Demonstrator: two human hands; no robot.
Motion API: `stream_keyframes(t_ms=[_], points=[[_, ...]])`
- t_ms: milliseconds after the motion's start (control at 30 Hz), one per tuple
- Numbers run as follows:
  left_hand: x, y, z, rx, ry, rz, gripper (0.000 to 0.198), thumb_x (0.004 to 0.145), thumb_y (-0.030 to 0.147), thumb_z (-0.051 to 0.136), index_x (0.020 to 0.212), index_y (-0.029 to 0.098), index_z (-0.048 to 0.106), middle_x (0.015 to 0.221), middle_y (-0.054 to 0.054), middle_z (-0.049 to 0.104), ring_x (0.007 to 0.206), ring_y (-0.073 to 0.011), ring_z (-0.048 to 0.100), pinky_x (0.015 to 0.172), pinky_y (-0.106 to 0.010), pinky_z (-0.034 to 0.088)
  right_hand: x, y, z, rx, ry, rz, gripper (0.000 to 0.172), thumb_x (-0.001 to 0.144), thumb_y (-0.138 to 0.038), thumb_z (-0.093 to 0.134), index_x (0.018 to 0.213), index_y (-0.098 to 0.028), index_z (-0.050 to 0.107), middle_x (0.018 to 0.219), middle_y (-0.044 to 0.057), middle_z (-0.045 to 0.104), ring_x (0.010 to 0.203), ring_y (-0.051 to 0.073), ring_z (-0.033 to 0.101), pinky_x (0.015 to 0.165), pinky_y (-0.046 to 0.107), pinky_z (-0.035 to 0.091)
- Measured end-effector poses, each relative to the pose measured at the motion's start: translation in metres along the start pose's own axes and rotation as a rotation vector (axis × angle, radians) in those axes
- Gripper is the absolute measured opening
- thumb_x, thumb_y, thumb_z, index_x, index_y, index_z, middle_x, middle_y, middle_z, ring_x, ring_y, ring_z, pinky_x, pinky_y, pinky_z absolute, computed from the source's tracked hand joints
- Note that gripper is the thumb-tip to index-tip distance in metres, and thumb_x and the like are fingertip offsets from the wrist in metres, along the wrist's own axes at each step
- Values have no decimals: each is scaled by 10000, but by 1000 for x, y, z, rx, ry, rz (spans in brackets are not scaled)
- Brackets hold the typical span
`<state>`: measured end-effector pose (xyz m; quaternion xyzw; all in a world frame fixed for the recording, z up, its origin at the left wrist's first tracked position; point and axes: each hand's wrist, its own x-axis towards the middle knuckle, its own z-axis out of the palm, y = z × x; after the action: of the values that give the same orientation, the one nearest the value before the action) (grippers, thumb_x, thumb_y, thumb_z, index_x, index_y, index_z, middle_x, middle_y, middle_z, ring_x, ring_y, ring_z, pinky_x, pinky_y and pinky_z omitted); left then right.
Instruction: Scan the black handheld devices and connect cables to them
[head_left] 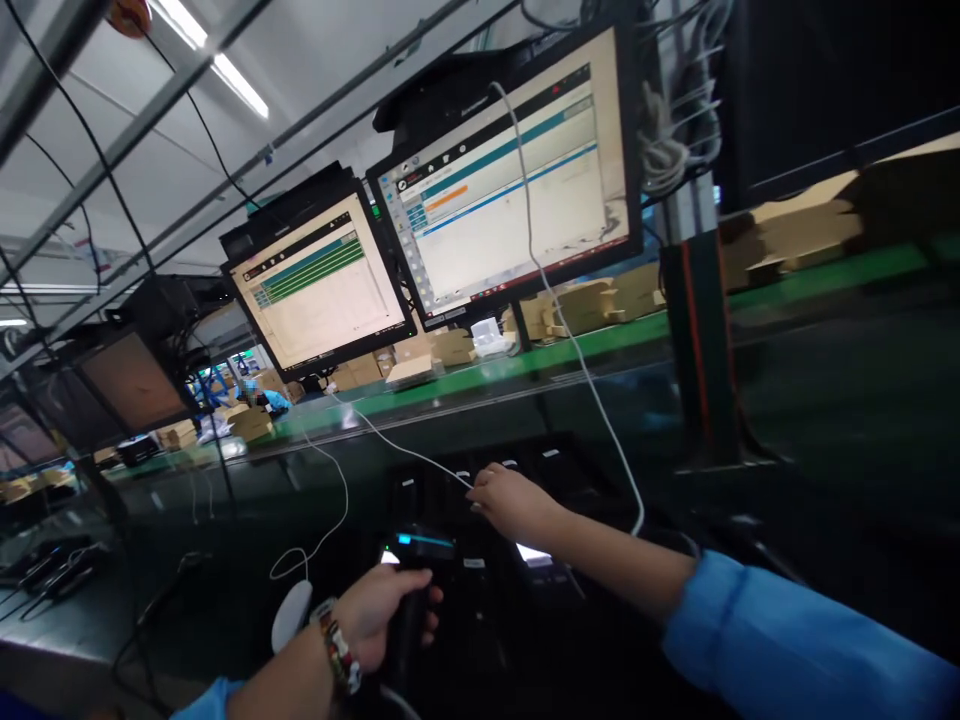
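Gripping an apparent scanner (424,548), the left hand (379,610) wraps its handle.

A dark table (825,400) is shown. On it a white mouse (291,614) and a looped white cable (330,520) are laid, with rows of black devices (555,455) mid-table and black leads (52,575) far left.

Single head view, tilted, facing forward-down; left hand (386,610), right hand (514,500) close, monitors (510,190) beyond.
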<state>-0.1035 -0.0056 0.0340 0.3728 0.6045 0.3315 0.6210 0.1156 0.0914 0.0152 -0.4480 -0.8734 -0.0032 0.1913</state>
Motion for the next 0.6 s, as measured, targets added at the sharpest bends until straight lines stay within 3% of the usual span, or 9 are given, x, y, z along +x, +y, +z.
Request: stream_keyframes(t_ms=[267,400,600], points=[[1,5,33,34,-7,-45,114,913,150,443,935,112,549,749,-40,621,509,-118,570,576,-279,455,-9,7,7,86,80,-3,215,891,-96,533,922,-161,736,964,95,665,971,245,573,819,318,437],[11,3,34,96,2,-60,289,938,111,324,811,72,581,686,-56,599,476,-130,570,581,-297,434,-8,8,13,143,89,-14,240,883,-86,518,871,-178,739,950,92,665,979,249,582,800,318,440],[14,2,32,144,33,-10,311,933,86,312,729,98,547,654,-50,599,457,-135,560,617,-329,434,-5,8,19,122,68,-19,248,880,-103,511,909,-182,744,954,98,668,939,256,602,786,330,443]])
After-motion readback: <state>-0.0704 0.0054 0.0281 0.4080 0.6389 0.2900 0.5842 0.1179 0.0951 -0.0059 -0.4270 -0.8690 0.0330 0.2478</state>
